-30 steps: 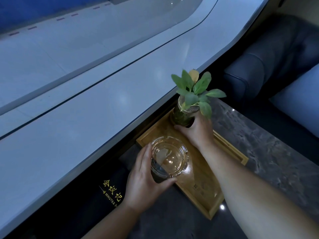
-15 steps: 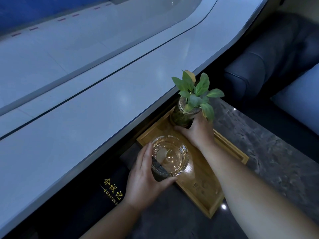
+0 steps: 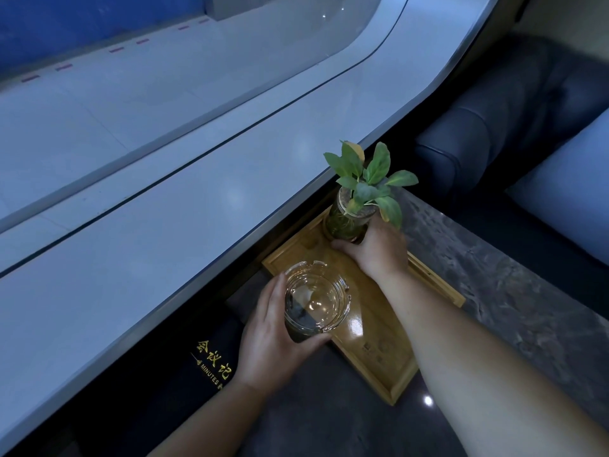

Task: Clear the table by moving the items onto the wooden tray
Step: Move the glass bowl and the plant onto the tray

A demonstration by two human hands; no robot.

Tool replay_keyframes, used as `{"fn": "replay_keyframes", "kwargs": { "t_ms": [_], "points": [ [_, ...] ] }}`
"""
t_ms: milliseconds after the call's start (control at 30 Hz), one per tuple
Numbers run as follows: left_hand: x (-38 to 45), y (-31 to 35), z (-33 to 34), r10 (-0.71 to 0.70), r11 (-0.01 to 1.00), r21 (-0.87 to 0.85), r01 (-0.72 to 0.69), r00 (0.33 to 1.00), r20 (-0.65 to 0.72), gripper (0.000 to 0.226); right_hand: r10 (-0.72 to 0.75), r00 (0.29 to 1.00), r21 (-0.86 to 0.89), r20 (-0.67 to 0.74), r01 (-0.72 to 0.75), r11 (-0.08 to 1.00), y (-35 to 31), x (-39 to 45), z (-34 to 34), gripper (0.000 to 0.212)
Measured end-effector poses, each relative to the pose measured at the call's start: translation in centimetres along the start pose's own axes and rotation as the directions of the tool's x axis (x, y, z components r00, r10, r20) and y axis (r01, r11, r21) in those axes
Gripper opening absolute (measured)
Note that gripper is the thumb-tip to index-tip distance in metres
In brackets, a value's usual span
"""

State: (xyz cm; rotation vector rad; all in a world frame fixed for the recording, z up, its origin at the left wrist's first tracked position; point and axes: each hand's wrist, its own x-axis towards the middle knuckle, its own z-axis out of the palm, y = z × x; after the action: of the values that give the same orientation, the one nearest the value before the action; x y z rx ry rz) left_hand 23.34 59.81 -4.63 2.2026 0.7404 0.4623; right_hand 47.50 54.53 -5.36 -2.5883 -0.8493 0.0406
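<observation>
A clear glass ashtray (image 3: 315, 301) is gripped by the left hand (image 3: 275, 338) at the wooden tray's (image 3: 400, 374) near-left edge, fingers curled along its far side and thumb beneath. A glass vase with a green plant (image 3: 354, 214) is held upright at the tray's far end, its base wrapped by the right hand (image 3: 379, 250). A black notebook with gold lettering (image 3: 204, 367) is seen just left of the tray on the dark marble table (image 3: 514, 291).

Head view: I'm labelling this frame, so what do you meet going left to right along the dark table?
Black notebook with gold lettering → left hand → glass ashtray → right hand → bare far rim of the wooden tray.
</observation>
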Motion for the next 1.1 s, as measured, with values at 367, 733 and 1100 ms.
{"fn": "replay_keyframes", "kwargs": {
  "t_ms": [367,733,1100],
  "points": [
    [0.0,0.4,0.2,-0.001,0.999,0.049,0.001,1.0,0.002,0.109,-0.047,0.978,0.077,0.203,0.032,0.996,1.0,0.5,-1.2,0.083],
    [-0.1,0.5,0.3,0.008,0.993,0.115,-0.009,1.0,0.011,0.107,-0.094,0.951,0.109,0.295,0.064,0.992,0.3,1.4,-1.1,0.069],
    [-0.4,1.7,0.1,0.023,0.99,0.134,-0.033,0.997,0.079,0.109,0.055,0.96,0.229,0.273,-0.121,0.966,7.3,-4.4,-7.7,0.078]
  ]
}}
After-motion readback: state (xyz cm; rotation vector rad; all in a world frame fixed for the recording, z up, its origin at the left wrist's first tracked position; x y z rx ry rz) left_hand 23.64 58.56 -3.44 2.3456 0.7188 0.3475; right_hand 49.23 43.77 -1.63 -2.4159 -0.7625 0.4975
